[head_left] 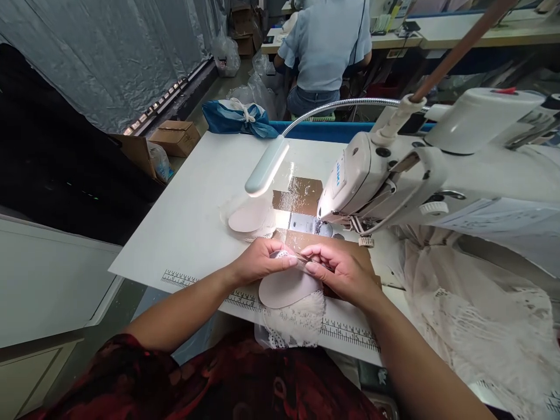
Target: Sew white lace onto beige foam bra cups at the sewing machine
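A pale pink bra cup (289,287) with white lace (295,324) lies at the table's front edge and hangs partly over it. My left hand (262,261) pinches the lace edge above that cup between thumb and fingers. Close beside it, my right hand (335,268) is closed around slim, dark metal thread snips (303,257), whose tips point at the lace edge. The fingers hide most of the snips. Thin threads run from the fabric toward the needle area. A second pale cup (249,218) rests farther back on the left.
The sewing machine (394,175) stands at the right, with a lamp (266,166) hanging over the white table (192,204). Brown card pieces (306,189) surround the needle plate. Lace fabric (472,303) is heaped at right. A co-worker (326,46) sits ahead.
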A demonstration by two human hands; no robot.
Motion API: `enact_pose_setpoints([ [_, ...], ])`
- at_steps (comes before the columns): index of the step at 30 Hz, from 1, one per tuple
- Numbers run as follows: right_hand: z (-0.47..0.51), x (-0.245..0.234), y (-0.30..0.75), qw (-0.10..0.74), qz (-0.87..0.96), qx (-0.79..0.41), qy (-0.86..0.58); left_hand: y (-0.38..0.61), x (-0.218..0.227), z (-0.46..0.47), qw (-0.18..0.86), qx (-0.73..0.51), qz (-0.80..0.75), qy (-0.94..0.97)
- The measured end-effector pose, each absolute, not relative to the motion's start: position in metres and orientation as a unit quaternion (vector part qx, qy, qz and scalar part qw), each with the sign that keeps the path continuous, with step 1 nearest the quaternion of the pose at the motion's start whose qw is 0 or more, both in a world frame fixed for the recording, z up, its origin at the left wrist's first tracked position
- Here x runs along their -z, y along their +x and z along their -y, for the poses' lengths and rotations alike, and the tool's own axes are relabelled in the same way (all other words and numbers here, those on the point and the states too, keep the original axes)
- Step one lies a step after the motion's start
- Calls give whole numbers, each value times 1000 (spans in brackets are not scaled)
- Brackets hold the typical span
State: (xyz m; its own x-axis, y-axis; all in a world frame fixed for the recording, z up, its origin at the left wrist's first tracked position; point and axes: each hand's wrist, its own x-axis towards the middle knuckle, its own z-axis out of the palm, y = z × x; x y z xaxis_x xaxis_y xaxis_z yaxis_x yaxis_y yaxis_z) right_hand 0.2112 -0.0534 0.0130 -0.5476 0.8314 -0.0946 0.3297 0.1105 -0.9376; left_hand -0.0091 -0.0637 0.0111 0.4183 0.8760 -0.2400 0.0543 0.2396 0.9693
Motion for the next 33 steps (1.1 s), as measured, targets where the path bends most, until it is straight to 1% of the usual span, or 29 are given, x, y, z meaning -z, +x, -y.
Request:
enact_pose_setpoints([
  [3,54,-17,205,238,706,-523,-415,-7,-9,63,664,-312,-442,517],
  [8,57,-23,193,271,708,-503,-414,-5,-9,62,638,-306,-467,531],
  [11,58,-18,192,279,701,-491,-436,-4,-9,62,641,-307,-463,530],
  [14,57,-9,198,317,669,-494,-456,-8,-15,64,626,-284,-456,565],
  [16,57,-6,203,347,652,-480,-474,-14,-25,67,553,-250,-469,641],
  [19,61,-6,205,346,711,-365,-492,-30,-45,62,357,-241,-515,741],
  [21,66,-7,199,306,798,-277,-439,-40,-53,49,255,-267,-544,754],
  [23,71,-8,190,229,881,-229,-346,-49,-54,27,207,-276,-568,747],
  [24,73,-8,186,192,907,-218,-304,-53,-53,15,205,-267,-586,737],
  [26,74,-10,184,135,931,-209,-268,-59,-46,-5,259,-230,-629,696],
  [28,73,-14,190,97,927,-215,-293,-63,-39,-15,315,-208,-633,676],
  [30,69,-20,203,65,907,-227,-348,-63,-34,-13,367,-195,-608,676],
  [32,64,-26,215,69,881,-257,-391,-62,-31,-3,435,-195,-570,669],
  [33,61,-29,218,93,863,-279,-412,-60,-31,2,476,-204,-548,657],
])
